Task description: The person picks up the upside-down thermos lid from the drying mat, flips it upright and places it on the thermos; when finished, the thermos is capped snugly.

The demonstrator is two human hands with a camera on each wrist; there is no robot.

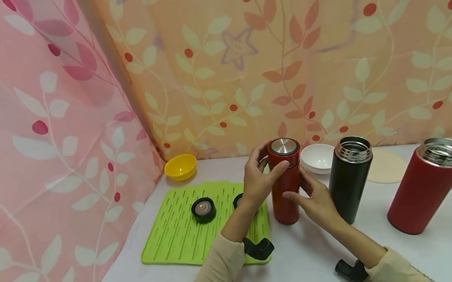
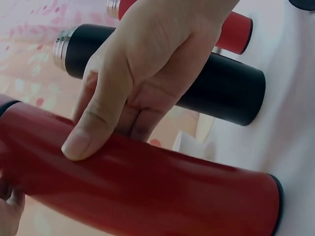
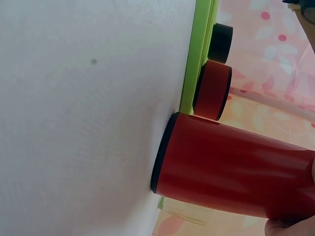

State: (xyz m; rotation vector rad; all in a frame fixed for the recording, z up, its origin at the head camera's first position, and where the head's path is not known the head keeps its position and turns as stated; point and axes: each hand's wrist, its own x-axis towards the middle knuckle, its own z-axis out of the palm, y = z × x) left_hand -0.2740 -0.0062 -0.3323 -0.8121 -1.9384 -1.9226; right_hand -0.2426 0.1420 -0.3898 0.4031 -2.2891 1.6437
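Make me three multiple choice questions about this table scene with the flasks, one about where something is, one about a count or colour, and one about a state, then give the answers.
1. Where does the yellow bowl sit?
A. on the far left of the table, beyond the green mat
B. on the plate at the right
C. between the two open flasks

2. How many flasks stand on the table?
A. two
B. three
C. five

3. What state is the black flask in?
A. lying on its side
B. upright with its lid on
C. upright with no lid

Answers:
1. A, it rests by the curtain corner behind the mat.
2. B, the capped red flask in both hands, the black flask and the wide red flask.
3. C, its bare steel threaded mouth shows on top.

The left hand holds the capped flask near its lid; the right hand touches its body.
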